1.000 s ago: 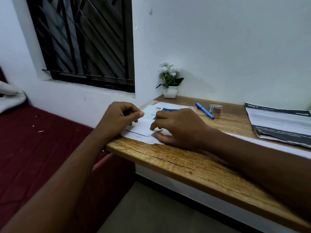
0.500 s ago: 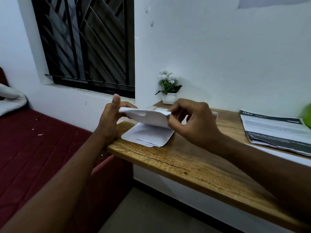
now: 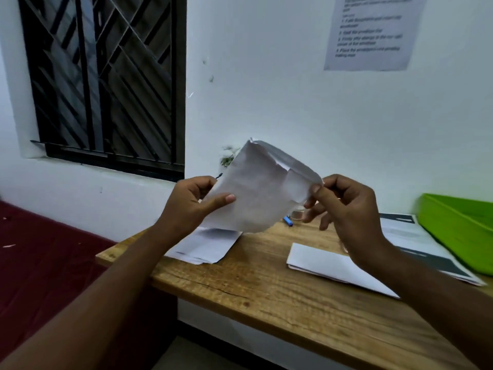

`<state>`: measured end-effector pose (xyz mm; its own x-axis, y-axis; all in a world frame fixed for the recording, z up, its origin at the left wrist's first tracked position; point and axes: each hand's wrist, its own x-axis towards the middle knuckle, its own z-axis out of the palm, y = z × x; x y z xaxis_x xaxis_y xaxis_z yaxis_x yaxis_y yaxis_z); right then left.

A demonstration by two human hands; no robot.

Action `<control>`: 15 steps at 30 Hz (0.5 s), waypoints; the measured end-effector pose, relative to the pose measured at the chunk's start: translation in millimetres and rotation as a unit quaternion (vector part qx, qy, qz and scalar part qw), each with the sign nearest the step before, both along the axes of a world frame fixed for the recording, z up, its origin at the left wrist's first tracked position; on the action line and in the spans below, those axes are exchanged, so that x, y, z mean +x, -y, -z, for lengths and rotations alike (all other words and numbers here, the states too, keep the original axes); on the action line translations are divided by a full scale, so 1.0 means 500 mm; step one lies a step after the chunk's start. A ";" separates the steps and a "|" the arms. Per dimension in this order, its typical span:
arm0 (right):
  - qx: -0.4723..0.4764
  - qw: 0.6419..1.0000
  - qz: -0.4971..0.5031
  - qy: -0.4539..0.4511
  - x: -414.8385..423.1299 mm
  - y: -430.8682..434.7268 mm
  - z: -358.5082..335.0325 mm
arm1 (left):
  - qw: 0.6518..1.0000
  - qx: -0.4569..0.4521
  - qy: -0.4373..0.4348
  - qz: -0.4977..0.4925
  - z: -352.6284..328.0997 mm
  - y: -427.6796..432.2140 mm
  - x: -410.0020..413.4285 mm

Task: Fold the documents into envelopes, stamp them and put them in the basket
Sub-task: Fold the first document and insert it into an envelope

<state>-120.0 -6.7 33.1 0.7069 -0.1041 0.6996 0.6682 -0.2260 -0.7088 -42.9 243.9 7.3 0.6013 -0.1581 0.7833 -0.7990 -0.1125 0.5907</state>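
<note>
A white envelope [image 3: 261, 188] is held up above the wooden desk [image 3: 266, 289], bowed, with its flap side toward me. My left hand [image 3: 192, 206] pinches its left edge, thumb on the front. My right hand [image 3: 344, 206] pinches the flap corner at the right edge. A folded white document [image 3: 328, 265] lies flat on the desk below my right wrist. More white envelopes [image 3: 205, 244] are stacked near the desk's left end. The green basket [image 3: 458, 231] stands at the far right.
Printed documents with dark bands [image 3: 416, 241] lie beside the basket. A blue pen [image 3: 288, 221] and a small plant [image 3: 228, 157] show behind the envelope. A printed sheet [image 3: 370, 30] hangs on the wall. A red bed [image 3: 45, 263] is at left.
Both hands picked the top envelope off the stack and raised it well above the desk, turning it upright. My view swung up and right, bringing in the basket and folded document.
</note>
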 end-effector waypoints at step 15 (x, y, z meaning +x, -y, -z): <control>0.007 0.997 0.021 -0.076 -0.022 0.170 0.001 | 0.984 0.176 0.034 0.007 -0.169 0.168 0.035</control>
<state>-131.1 -91.7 32.5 0.7994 -0.1445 0.5832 0.5435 -0.2399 -0.8044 -25.5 159.9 91.9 0.5456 -0.4340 0.7169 -0.8380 -0.2886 0.4631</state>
